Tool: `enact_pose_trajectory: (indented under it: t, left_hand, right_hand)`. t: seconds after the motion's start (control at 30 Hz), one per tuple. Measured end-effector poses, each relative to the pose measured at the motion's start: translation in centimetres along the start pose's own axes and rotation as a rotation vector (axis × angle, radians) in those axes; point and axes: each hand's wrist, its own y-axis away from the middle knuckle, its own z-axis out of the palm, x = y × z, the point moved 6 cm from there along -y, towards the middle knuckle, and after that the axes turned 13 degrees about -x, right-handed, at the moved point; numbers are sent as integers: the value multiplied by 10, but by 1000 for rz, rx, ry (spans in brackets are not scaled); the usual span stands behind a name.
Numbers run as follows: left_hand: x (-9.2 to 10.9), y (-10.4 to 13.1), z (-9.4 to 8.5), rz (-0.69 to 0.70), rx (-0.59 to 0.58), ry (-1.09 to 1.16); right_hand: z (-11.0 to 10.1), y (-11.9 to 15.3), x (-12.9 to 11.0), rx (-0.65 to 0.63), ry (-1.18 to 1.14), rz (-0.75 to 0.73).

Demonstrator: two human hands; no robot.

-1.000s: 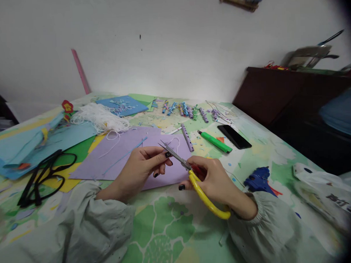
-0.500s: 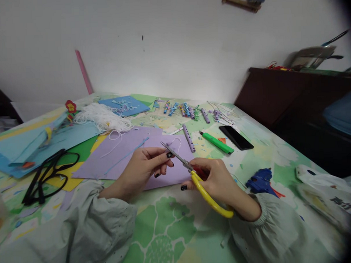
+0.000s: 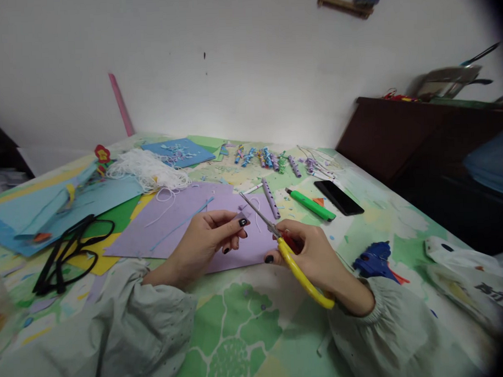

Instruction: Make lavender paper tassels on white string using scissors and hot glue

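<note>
My left hand (image 3: 214, 234) pinches a small purple paper piece (image 3: 243, 212) between thumb and forefinger, above the purple sheets (image 3: 233, 255). In my right hand (image 3: 307, 247) is a pair of scissors (image 3: 293, 264) with yellow and red handles. Their blades look closed, point up and to the left, and end just beside the paper piece without visibly touching it. A white string (image 3: 257, 213) lies on the purple sheet behind the blades. Just beyond it rests a purple paper tube (image 3: 270, 199) with dark spots.
Around the hands lie a green utility knife (image 3: 312, 204), a black phone (image 3: 338, 197), a blue glue gun (image 3: 373, 260), black-framed glasses (image 3: 68, 255) and a heap of white string (image 3: 147, 169). Several small decorated paper rolls (image 3: 267, 157) line the back, near a blue sheet (image 3: 196, 152) with scraps.
The scissors have drawn back to the right, away from my left fingertips, and the blades have come together. My left hand has stayed nearly still, and the purple piece shows more clearly.
</note>
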Motion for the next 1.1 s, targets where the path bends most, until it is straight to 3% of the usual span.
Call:
enact_pose_trajectory:
  t: [0.23,1.1]
  left_hand:
    - [2,1,5,6,-48,25]
    - [-3,0,5,13,-42,107]
  right_hand:
    - [9,1,-1,-52,60,12]
    - [11,5,-8,25,166,-34]
